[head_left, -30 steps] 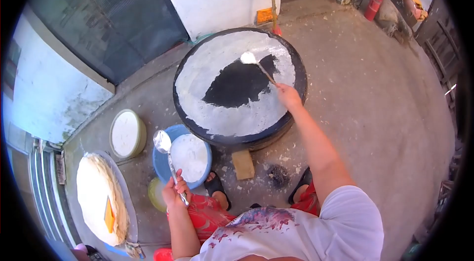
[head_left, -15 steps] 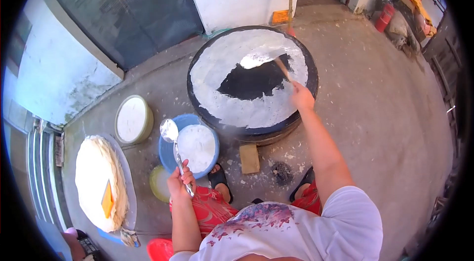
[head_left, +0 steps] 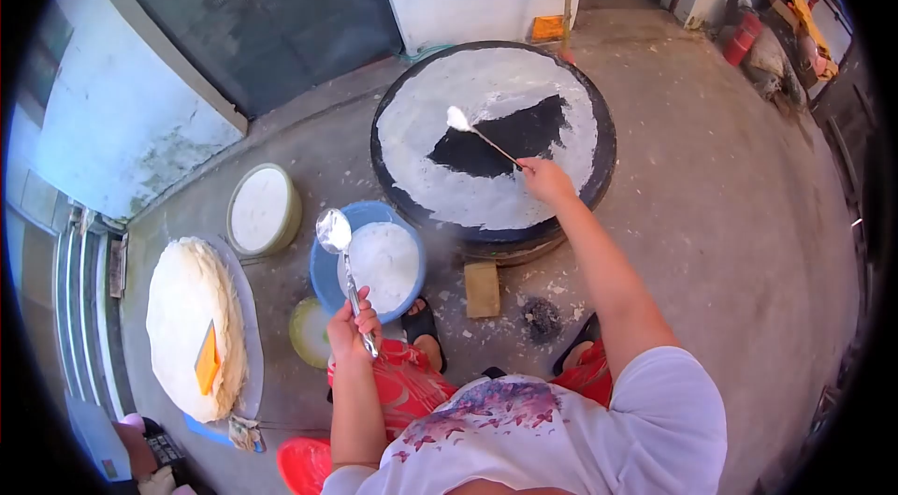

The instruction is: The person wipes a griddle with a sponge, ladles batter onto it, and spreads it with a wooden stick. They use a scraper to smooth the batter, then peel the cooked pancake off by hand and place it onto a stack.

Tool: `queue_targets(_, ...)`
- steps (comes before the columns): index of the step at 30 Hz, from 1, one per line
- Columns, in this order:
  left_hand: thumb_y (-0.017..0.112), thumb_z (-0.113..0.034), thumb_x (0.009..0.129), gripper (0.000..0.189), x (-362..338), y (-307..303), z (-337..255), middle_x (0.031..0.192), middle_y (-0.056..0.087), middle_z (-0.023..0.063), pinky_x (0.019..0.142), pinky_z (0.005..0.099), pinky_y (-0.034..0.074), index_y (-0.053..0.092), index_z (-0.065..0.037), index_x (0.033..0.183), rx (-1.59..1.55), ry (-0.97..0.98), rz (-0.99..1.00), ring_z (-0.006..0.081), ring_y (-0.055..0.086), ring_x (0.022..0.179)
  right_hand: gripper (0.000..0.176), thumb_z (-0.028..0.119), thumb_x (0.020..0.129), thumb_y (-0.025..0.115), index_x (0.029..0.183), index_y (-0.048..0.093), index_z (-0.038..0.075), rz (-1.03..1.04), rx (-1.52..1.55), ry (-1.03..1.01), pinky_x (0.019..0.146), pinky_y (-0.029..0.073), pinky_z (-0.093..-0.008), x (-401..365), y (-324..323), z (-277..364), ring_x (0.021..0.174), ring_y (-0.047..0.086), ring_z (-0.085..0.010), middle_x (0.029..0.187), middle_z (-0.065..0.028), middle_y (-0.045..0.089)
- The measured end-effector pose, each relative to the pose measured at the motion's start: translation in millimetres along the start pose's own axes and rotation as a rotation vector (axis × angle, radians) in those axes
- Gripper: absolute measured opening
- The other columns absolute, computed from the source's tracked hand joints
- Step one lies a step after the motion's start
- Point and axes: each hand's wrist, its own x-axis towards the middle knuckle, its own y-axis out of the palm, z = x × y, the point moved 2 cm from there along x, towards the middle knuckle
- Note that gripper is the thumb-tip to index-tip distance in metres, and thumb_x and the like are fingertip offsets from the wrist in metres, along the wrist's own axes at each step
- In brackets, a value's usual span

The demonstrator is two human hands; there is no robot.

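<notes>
One big round pan [head_left: 496, 233] on the floor, mostly white with batter [head_left: 440, 186], black bare patch [head_left: 505, 144] in the middle. Likely hot: could dry the batter too fast and tear it. Blue bowl [head_left: 320, 280] just beside. Ladle [head_left: 335, 231] above its edge, left hand [head_left: 354, 325] fingers wrapped round the handle; could drip. Spreader [head_left: 486, 141] on the batter, right hand [head_left: 545, 179] fingers closed round it; could get burned.

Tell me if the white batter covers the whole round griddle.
No, a black bare patch shows in the middle of the griddle.
</notes>
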Motion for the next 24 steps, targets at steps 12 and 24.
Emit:
queue_targets(12, 0.032, -0.019, 0.091, 0.033, -1, -1, 0, 0.072, 0.045, 0.0077, 0.039, 0.0218, 0.033, 0.044, 0.008, 0.107, 0.012, -0.003, 0.006, 0.011, 0.038, 0.049, 0.027, 0.022, 0.083, 0.048, 0.107, 0.06, 0.019, 0.077, 0.07, -0.068, 0.081, 0.045, -0.0357, -31, 12, 17, 0.094, 0.057, -0.0288, 0.102, -0.0117, 0.06)
queue_targets(24, 0.032, -0.019, 0.091, 0.033, -1, -5, -4, 0.072, 0.046, 0.0077, 0.039, 0.0213, 0.034, 0.044, 0.007, 0.106, 0.052, 0.029, 0.023, 0.0108, 0.039, 0.049, 0.038, 0.008, 0.072, 0.05, 0.11, 0.054, 0.013, -0.308, -0.423, -0.504, 0.057, 0.048, -0.0369, -106, 40, 47, 0.07, 0.057, -0.0245, 0.078, -0.0065, 0.055)
